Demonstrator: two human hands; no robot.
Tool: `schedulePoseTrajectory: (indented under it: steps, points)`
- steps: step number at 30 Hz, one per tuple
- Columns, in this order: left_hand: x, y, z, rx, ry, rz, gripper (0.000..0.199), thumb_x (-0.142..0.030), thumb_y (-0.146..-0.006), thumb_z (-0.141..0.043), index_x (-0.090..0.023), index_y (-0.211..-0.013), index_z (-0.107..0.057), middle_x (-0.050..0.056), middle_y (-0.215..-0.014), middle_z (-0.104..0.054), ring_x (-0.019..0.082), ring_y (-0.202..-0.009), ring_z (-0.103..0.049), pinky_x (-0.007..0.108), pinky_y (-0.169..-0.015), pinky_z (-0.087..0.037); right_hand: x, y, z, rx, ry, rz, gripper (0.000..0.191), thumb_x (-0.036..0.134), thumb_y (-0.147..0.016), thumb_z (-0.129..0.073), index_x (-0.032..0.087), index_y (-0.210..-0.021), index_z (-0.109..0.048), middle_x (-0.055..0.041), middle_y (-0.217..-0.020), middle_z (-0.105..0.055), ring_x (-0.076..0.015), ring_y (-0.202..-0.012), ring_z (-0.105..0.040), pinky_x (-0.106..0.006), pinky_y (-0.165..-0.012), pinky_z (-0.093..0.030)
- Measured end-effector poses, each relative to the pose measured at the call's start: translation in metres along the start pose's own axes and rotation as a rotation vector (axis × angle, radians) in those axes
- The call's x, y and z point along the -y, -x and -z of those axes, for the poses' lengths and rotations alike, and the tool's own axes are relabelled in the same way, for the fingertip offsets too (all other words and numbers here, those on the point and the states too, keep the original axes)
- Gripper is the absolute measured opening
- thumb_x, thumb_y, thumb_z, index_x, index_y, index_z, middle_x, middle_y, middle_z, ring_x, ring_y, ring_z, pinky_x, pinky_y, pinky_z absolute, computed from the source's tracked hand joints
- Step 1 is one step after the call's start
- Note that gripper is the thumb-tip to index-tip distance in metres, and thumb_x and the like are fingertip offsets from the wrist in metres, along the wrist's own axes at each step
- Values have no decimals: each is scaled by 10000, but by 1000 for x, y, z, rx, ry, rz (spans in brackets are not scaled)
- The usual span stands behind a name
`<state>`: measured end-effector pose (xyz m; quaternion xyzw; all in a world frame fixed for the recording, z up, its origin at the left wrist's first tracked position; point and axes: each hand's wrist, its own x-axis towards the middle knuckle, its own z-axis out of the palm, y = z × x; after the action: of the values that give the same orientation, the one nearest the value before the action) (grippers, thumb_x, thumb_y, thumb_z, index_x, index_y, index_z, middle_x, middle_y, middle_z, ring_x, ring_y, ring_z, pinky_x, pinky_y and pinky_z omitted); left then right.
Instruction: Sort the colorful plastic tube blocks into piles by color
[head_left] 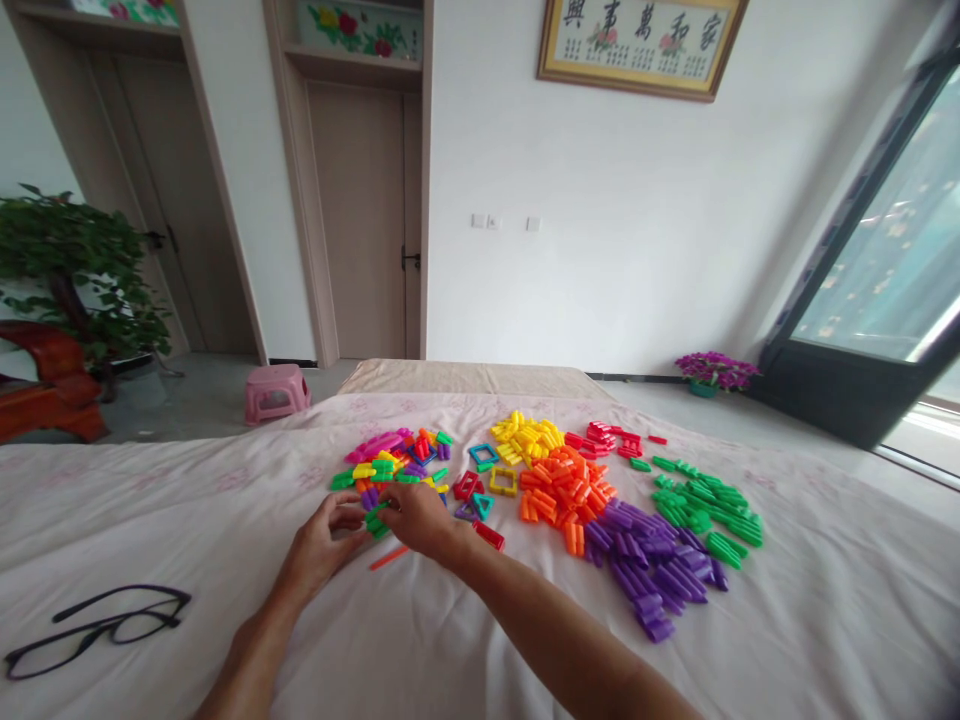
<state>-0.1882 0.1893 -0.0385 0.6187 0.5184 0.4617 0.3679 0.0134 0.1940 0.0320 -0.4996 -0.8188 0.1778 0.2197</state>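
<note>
My left hand point(328, 542) is curled at the front of a mixed heap of plastic building pieces point(390, 466). Between it and my right hand point(421, 517) is a green plastic building block point(375, 521), partly hidden by the fingers of both hands, which are closed on it. Just below my right hand, an orange stick-shaped piece point(388, 558) lies on the cloth. To the right of that hand are a red block point(489, 536), a teal triangle frame point(482, 505), a dark red frame piece point(468, 486) and a yellow square frame point(502, 481).
Colour-sorted piles spread to the right: yellow point(527, 438), red point(602, 440), orange point(566, 485), purple point(654, 560) and green point(709, 505). Black-framed eyeglasses point(97, 632) rest at the left on the pale tablecloth point(165, 520). A pink stool point(277, 393) stands beyond the table.
</note>
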Motion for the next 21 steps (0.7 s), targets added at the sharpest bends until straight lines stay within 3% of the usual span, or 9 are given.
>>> schedulePoseTrajectory:
  steps: [3,6,10,13,17,21]
  points:
    - [12,-4,6,-68,-53,-4,640,-504,-724,-765,-183,-1242,-570,113,-1114,-745,261,-1078,-697,410,-997,-524,-35,14,26,-132,-51,-33,246,270,-901,-588,238,-1105,-723,-18,-1021,-764,-182,-904,-686,-238,-751,-451]
    - [27,-8,14,-144,-137,-3,534,-558,-808,-633,-181,-1185,-608,134,-1209,-714,260,-1110,-683,413,-1018,-512,-95,41,77,-343,-76,-165,278,289,-911,-574,224,-1142,-713,-26,-1007,-764,-176,-895,-693,-240,-764,-473]
    - [35,-12,19,-116,-317,18,454,-500,-860,-551,-201,-1194,-623,120,-1284,-684,254,-1168,-653,406,-1046,-480,-191,98,160,-553,100,-494,327,300,-911,-546,192,-1171,-713,-75,-1041,-764,-203,-918,-704,-268,-778,-488]
    - [32,-12,19,-78,-420,28,432,-486,-864,-529,-209,-1170,-655,104,-1275,-690,263,-1179,-648,405,-1054,-466,-250,143,210,-604,292,-731,375,325,-922,-518,186,-1217,-704,-107,-1087,-758,-251,-998,-696,-296,-790,-480]
    - [33,-12,19,-78,-457,13,419,-491,-844,-534,-222,-1128,-685,87,-1248,-707,269,-1174,-655,391,-1047,-470,-298,189,249,-621,395,-923,425,358,-940,-474,190,-1270,-682,-124,-1147,-746,-277,-1077,-679,-313,-812,-478]
    - [40,-15,20,-94,-469,2,399,-505,-818,-549,-247,-1076,-711,77,-1205,-730,280,-1122,-681,398,-1008,-499,-319,219,265,-582,514,-1053,464,306,-938,-432,146,-1302,-671,-190,-1177,-724,-299,-1048,-694,-344,-810,-495]
